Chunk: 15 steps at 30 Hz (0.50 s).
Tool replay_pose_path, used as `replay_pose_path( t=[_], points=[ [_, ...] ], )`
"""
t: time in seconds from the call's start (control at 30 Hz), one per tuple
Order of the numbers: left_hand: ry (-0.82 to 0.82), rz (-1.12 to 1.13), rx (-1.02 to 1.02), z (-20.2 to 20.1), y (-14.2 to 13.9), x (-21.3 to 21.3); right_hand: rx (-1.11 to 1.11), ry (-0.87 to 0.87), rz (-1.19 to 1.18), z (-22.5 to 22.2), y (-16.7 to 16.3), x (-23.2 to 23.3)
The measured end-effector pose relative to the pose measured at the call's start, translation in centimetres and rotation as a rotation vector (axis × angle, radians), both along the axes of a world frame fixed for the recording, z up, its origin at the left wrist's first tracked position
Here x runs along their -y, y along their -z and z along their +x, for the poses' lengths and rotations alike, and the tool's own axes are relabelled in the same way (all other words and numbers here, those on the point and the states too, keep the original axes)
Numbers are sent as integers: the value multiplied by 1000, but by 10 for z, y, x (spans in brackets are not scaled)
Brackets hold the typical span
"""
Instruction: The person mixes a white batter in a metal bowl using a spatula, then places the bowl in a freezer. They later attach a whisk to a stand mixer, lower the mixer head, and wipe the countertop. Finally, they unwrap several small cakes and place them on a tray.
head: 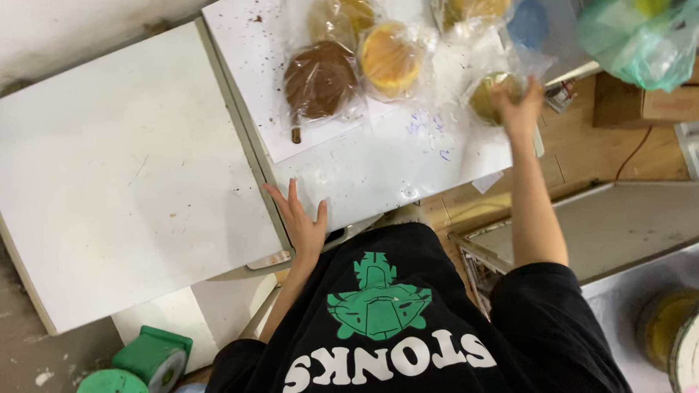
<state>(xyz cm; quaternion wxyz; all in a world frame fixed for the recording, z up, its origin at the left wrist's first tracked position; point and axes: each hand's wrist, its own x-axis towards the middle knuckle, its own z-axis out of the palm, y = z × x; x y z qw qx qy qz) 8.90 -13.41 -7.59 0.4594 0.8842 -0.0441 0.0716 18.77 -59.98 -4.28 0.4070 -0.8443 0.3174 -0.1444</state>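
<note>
**While My Right Hand Meets a Wrapped Cake**

Where the wrapped yellowish cake [493, 96] sits at the worktop's [380, 168] right edge, my right hand [518, 103] covers it, fingers curled on the plastic (blurred, so I cannot tell how firmly). My left hand [302, 222] rests flat on the near edge, fingers spread. Further back lie a wrapped brown cake [319, 80] and a wrapped orange cake [391, 59].
</note>
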Motion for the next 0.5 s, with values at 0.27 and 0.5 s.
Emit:
replay_pose_path(
  t=[0.27,0.5],
  points=[
    [182,14,26,20,-22,47,37,-450,-83,4,8,-65],
    [168,40,-1,15,-28,73,175,-65,417,46,-14,3]
  ],
)
